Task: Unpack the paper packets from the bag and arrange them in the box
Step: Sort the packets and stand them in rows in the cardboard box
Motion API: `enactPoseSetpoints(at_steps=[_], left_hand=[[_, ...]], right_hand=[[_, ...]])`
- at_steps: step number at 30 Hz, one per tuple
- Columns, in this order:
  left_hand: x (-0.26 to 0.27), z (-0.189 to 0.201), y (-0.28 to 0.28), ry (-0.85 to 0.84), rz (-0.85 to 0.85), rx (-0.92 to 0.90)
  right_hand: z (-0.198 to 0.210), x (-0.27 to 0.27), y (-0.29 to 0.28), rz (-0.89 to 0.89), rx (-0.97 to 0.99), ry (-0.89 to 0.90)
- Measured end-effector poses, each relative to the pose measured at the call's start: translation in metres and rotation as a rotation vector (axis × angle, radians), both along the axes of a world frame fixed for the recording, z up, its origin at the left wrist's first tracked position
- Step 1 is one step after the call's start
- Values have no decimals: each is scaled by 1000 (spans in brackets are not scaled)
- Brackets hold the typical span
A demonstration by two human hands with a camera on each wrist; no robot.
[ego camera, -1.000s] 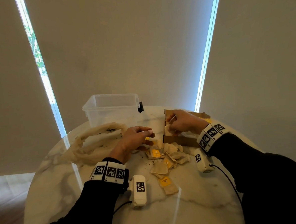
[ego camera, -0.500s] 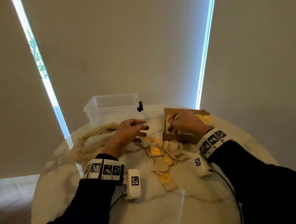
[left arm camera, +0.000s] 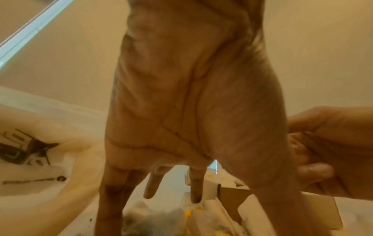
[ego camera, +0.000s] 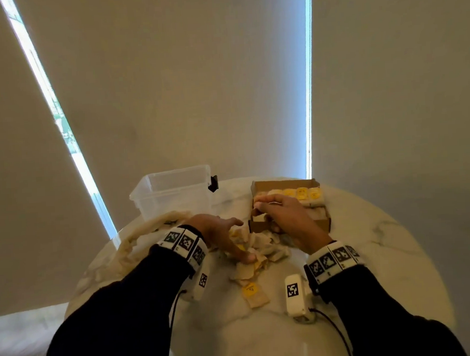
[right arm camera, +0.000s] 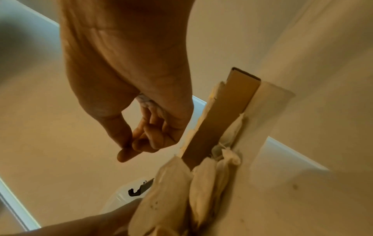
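Note:
A brown cardboard box (ego camera: 321,222) stands at the table's far right with a row of yellow-tagged paper packets (ego camera: 302,193) along its back wall. A loose pile of packets (ego camera: 262,245) lies in front of it, and one packet (ego camera: 253,295) lies apart, nearer me. My left hand (ego camera: 226,236) reaches down onto the pile with straight, spread fingers (left arm camera: 195,188). My right hand (ego camera: 283,216) hovers over the box's front left corner, fingers curled and thumb against the forefinger (right arm camera: 129,153); nothing shows between them. The cream bag (ego camera: 138,238) lies slack at the left.
A clear plastic tub (ego camera: 174,192) with a black clip (ego camera: 213,183) stands behind the bag. The round marble table (ego camera: 384,251) ends close to the box's right side. A white tagged device (ego camera: 294,295) with a cable hangs by my right wrist.
My left hand has dropped from above the pile and spread its fingers onto the packets. My right hand stays at the box, and the packet it held there no longer shows in its fingers.

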State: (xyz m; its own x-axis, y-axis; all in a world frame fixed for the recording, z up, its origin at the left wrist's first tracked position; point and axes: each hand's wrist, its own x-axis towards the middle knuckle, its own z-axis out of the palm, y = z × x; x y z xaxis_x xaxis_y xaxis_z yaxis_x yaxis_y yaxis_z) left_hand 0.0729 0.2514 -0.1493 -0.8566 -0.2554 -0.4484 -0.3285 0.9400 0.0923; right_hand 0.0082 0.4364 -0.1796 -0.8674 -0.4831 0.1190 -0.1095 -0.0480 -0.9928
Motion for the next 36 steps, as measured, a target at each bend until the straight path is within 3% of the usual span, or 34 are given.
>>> enactPoseSetpoints(at_steps=[9,13,19,24,31,36], left_hand=[[-9,-12,-2,272,47,0],[-4,-11,-9,379,193,385],[10,-17,-12,587,254,827],[15,-30,-12,632,346,1219],[12,-45,-6,649,461,1417],[15,-55,-6,648,499,1439]], right_hand=[[-11,2,2,89,184,87],[-10,1,3,54,175,94],[-7,6,5,101,159,80],[-4,13,1,152,120,45],[-5,15,0,213,112,64],[-11,11,-3,180,126,35]])
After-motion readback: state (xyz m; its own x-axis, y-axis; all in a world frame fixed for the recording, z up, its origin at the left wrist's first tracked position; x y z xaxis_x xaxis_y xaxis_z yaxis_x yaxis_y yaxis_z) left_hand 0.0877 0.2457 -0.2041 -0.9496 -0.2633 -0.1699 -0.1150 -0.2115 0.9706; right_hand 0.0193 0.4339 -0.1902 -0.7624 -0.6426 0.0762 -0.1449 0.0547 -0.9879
